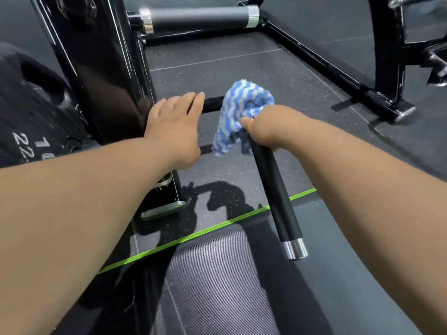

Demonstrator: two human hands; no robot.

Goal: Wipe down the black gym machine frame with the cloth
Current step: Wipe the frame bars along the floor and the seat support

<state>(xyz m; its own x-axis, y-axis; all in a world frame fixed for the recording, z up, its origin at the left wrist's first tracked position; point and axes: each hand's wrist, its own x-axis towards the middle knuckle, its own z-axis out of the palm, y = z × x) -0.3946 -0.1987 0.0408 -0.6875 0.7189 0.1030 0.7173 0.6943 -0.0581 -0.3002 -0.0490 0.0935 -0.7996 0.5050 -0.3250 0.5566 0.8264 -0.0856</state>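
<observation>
Your right grip (263,126) is curled round the blue-and-white striped cloth (242,105), thumb pinching it against the black handle (273,189) — the cloth bunches above and to the left of your knuckles, with a loose end hanging beside the handle. Your left grip (174,119) lies with fingers straight and together on the short crossbar (212,103), just beside the glossy black frame upright (104,76) — its fingertips near the cloth but apart from it. A weight plate (31,112) sits at far left
</observation>
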